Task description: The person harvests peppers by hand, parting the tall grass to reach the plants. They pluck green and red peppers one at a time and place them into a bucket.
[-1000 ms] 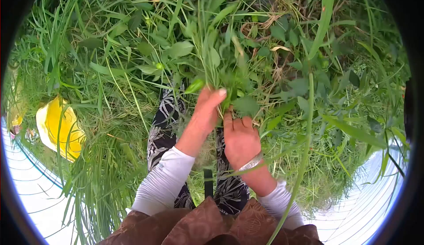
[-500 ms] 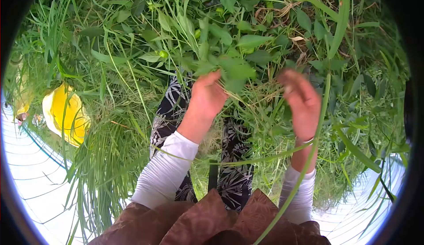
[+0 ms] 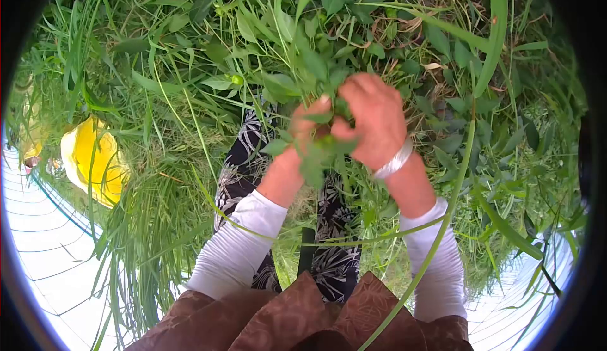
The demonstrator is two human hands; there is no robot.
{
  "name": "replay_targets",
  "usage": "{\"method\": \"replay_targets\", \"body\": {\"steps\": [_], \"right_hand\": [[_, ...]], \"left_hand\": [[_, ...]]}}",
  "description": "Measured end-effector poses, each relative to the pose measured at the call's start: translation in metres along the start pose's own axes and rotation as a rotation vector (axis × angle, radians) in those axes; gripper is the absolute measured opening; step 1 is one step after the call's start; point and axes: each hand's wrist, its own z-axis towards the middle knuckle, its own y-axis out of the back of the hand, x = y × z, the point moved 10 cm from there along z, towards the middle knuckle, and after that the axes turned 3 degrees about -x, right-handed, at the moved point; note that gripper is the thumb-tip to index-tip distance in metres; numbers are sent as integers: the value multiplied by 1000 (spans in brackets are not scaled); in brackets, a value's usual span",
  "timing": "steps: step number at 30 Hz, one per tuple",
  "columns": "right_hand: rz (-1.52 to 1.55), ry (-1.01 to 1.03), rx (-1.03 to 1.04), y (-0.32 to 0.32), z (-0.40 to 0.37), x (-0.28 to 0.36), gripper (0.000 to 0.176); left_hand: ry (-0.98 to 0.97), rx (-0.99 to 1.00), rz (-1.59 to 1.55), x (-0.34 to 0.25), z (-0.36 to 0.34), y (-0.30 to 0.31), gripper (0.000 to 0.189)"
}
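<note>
A leafy green plant (image 3: 314, 66) with broad leaves stands in front of me, its branch bent down between my hands. My left hand (image 3: 308, 122) is closed around a leafy stem, with leaves covering part of its fingers. Close beside it, my right hand (image 3: 376, 117) reaches in from the right with curled fingers among the leaves. What lies between its fingertips is hidden and blurred. A small round green fruit (image 3: 237, 80) hangs on the plant left of my hands.
A yellow bag or container (image 3: 98, 164) with a pale rim sits in the grass at left. Tall grass (image 3: 148, 218) grows all around. Long grass blades (image 3: 442, 231) cross in front of my right arm. White netting or sheeting (image 3: 47, 243) lies beyond on both sides.
My right hand has swung left from open space to the plant, next to my left hand. The leafy branch at my left hand has been pulled lower, towards me.
</note>
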Motion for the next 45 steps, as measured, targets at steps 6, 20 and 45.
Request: {"method": "replay_targets", "body": {"steps": [6, 20, 45], "right_hand": [[-16, -4, -70, 20, -25, 20, 23], [890, -629, -462, 72, -63, -102, 31], [1474, -279, 466, -27, 6, 3, 17]], "left_hand": [[-142, 36, 460, -25, -33, -43, 35], [-529, -87, 1359, -30, -16, -31, 36], [-151, -152, 278, -35, -7, 12, 35]]}}
